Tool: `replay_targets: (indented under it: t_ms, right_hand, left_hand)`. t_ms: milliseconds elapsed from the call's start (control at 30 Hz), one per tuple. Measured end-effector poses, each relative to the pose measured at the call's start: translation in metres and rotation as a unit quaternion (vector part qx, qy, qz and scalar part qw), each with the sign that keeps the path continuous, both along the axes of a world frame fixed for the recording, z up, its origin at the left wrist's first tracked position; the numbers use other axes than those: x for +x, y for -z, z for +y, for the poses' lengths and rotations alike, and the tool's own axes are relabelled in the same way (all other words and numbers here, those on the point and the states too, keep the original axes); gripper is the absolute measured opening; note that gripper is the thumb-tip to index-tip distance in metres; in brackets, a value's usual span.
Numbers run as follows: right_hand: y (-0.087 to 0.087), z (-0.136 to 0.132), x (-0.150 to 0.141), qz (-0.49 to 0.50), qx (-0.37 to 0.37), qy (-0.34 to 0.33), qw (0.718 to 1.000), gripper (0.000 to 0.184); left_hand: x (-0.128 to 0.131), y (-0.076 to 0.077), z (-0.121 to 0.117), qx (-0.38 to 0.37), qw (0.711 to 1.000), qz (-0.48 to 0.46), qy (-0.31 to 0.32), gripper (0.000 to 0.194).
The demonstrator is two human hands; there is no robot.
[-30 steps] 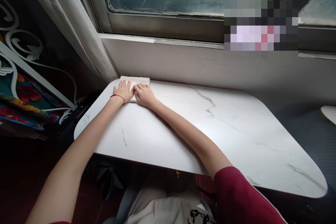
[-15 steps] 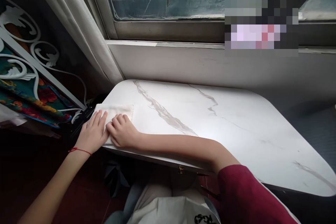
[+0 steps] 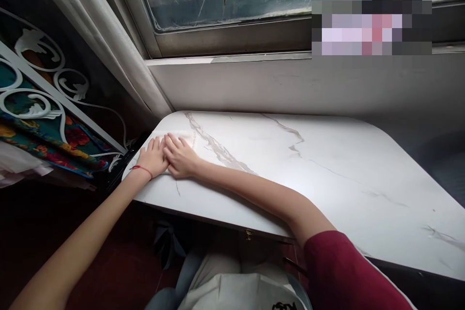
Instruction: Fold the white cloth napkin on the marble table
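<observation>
A white cloth (image 3: 188,139) lies flat on the left end of a white marble-patterned tabletop (image 3: 327,169). My left hand (image 3: 152,157), with a red string around the wrist, presses on the cloth with its fingers stretched out. Right beside it, my right hand (image 3: 180,156) also rests on the cloth, fingers extended and the thumb side touching the left hand. Both palms face down and cover much of the cloth, so only its far and right parts show.
A window (image 3: 232,38) and low wall run behind the table. On the left stand a pale curtain (image 3: 109,48) and a white scrolled metal frame (image 3: 72,111) with floral fabric. A small brass latch (image 3: 249,234) sits under the front edge.
Both hands and the cloth have slid away from the front edge, toward the wall and slightly right. The right hand's curled fingers have straightened out. The view has shifted a little.
</observation>
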State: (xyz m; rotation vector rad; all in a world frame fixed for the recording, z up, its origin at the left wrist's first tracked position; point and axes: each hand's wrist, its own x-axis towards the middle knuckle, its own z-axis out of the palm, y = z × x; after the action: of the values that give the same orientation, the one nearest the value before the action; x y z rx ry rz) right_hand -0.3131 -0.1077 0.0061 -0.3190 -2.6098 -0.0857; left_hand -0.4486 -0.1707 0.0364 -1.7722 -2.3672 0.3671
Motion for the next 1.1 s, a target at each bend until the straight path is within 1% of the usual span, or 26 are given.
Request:
replay_targets:
  t_ms: [33,100,200,300,400,500,700,933,1100]
  right_hand:
    - [0.001,0.016,0.003,0.000,-0.010,-0.007,1.000,0.049]
    - [0.003,0.049,0.010,0.000,-0.043,0.010,0.999,0.045]
    - [0.006,0.090,0.028,0.009,-0.077,0.080,0.994,0.037]
    - [0.006,0.116,0.046,0.019,-0.084,0.144,0.986,0.031]
    - [0.006,0.130,0.057,0.023,-0.076,0.183,0.980,0.030]
    - [0.006,0.137,0.061,0.014,-0.067,0.197,0.978,0.031]
    - [0.005,0.140,0.059,-0.002,-0.062,0.198,0.978,0.032]
    - [0.006,0.139,0.058,0.015,-0.071,0.191,0.979,0.032]
    - [0.005,0.137,0.064,0.012,-0.077,0.180,0.981,0.033]
  left_hand:
    - [0.004,-0.001,0.016,-0.001,1.000,-0.001,0.004,0.069]
    - [0.015,-0.004,0.049,0.003,1.000,-0.005,0.010,0.067]
    - [0.036,-0.008,0.098,0.020,0.999,-0.017,0.023,0.061]
    - [0.058,-0.009,0.138,0.042,0.998,-0.029,0.031,0.060]
    - [0.071,-0.005,0.162,0.062,0.997,-0.033,0.035,0.059]
    - [0.069,0.003,0.173,0.089,0.993,-0.056,0.046,0.057]
    - [0.047,0.017,0.177,0.129,0.982,-0.111,0.077,0.060]
    - [0.046,0.020,0.177,0.139,0.982,-0.105,0.071,0.059]
    - [0.050,0.018,0.170,0.146,0.981,-0.107,0.075,0.058]
